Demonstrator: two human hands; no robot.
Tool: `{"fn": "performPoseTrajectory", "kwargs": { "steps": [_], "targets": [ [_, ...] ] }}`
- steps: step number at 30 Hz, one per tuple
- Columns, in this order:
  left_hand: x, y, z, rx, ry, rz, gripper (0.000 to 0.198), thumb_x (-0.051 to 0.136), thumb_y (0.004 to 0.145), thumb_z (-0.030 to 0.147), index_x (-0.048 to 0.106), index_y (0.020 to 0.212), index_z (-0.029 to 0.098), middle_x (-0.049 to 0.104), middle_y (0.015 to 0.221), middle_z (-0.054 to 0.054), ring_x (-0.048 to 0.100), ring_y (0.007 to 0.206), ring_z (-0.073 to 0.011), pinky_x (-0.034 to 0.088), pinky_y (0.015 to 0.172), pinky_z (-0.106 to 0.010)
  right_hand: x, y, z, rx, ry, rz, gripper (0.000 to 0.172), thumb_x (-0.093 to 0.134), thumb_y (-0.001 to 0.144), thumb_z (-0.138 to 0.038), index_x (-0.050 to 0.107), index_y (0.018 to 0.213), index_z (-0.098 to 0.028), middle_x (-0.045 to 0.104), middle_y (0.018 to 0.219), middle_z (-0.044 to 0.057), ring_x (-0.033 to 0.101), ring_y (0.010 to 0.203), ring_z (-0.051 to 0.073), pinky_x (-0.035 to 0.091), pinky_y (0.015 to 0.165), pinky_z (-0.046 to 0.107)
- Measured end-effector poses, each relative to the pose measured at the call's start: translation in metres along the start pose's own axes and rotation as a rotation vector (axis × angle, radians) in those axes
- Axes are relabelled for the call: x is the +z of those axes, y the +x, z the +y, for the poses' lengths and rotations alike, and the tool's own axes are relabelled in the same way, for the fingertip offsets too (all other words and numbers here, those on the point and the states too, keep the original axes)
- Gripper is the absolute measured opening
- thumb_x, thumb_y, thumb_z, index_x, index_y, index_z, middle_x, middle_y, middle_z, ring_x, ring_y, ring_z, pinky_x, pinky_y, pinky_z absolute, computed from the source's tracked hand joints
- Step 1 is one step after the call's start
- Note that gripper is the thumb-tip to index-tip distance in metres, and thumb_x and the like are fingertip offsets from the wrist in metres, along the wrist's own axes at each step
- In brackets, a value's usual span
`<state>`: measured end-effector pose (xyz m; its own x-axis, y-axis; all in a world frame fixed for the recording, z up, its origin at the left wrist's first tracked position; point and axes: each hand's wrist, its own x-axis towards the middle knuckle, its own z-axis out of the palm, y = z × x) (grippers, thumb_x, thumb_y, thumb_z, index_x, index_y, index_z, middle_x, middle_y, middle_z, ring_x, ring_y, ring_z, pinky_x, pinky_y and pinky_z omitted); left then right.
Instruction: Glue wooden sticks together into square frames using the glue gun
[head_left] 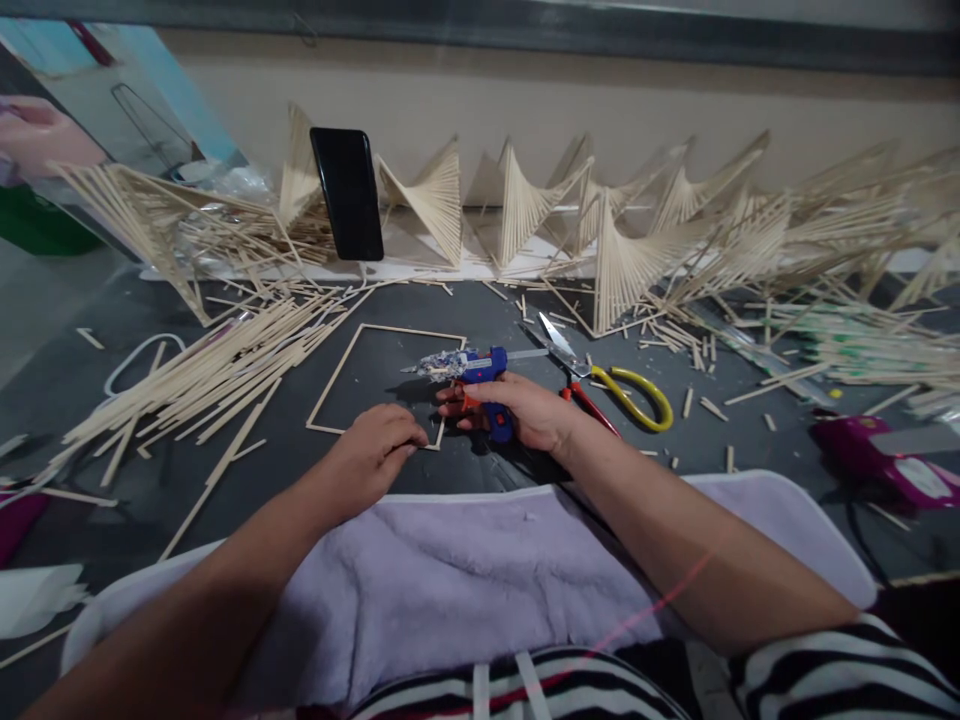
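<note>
My right hand (517,405) grips a blue hot glue gun (484,368) with an orange trigger. Its nozzle points left and is crusted with greyish residue, and a clear glue stick juts out behind. Flat on the dark table lies a four-sided frame of thin wooden sticks (330,382); the gun hangs over its right side. My left hand (379,448) is closed over the frame's near side, fingers curled and thumb close to the near right corner. The fingertips are partly hidden. Right of the gun, scissors (577,368) with yellow and red handles lie opened.
Loose wooden sticks (202,370) are heaped at left. A phone (349,195) stands upright at the back, beside a row of twisted stick structures (532,205). Short offcuts (690,340) litter the right. A magenta tool (885,455) lies far right; a lilac cloth (457,590) covers the near edge.
</note>
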<state>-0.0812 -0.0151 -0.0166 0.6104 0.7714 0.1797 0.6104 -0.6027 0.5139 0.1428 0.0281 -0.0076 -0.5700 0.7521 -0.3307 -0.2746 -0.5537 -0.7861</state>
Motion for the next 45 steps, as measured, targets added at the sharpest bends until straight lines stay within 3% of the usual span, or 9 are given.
{"fn": "performPoseTrajectory", "kwargs": {
  "steps": [45],
  "targets": [
    [0.0013, 0.0021, 0.002, -0.009, 0.012, 0.029, 0.012, 0.047, 0.084, 0.018, 0.059, 0.085, 0.018, 0.061, 0.087, -0.005, 0.053, 0.086, -0.0168, 0.041, 0.079, -0.032, -0.0007, 0.0001, 0.0029, -0.006, -0.022, 0.006, 0.024, 0.068, 0.071, -0.022, 0.065, 0.094, -0.013, 0.064, 0.111, 0.012, 0.064, 0.093, 0.021, 0.053, 0.076, 0.031]
  ]
}}
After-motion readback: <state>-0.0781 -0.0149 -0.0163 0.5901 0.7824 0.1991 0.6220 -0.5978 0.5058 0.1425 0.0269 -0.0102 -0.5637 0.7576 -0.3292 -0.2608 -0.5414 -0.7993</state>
